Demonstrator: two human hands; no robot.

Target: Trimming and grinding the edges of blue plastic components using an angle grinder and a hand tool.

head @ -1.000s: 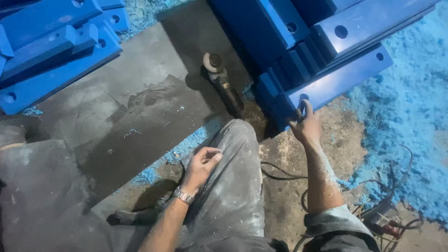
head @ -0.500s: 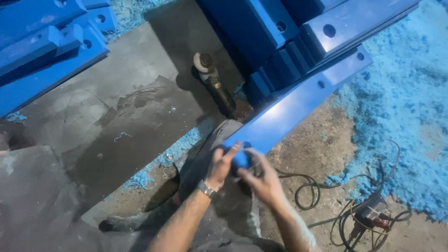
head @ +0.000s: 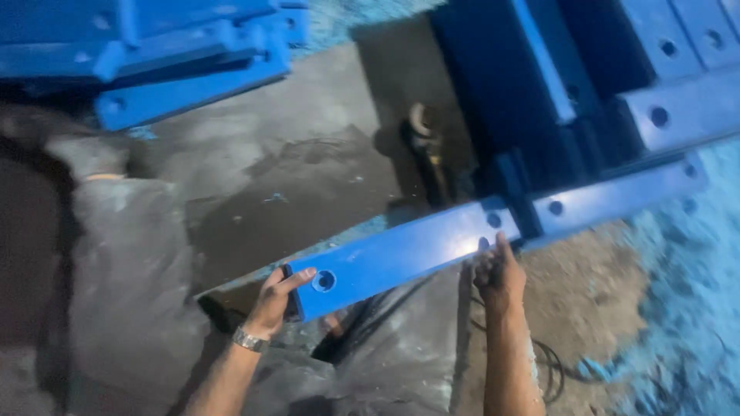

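A long flat blue bar (head: 408,254) with round holes lies across the middle of the view, held over my lap. My left hand (head: 279,296) grips its near end, thumb by a hole; a watch sits on that wrist. My right hand (head: 499,270) holds the bar's lower edge near its middle. The far part of the bar (head: 617,196) runs up to the right past a dark upright piece. An angle grinder (head: 425,146) lies on the grey floor sheet (head: 308,177) beyond the bar.
Stacks of blue bars lie at the upper left (head: 154,54) and upper right (head: 655,85). Blue shavings (head: 694,308) cover the ground on the right. Black cables (head: 551,370) lie near my right arm. Grey cloth (head: 123,270) sits at the left.
The blue bar has been drawn out from the right stack toward me and to the left. My hands have spread apart: the left now at its end, the right near its middle.
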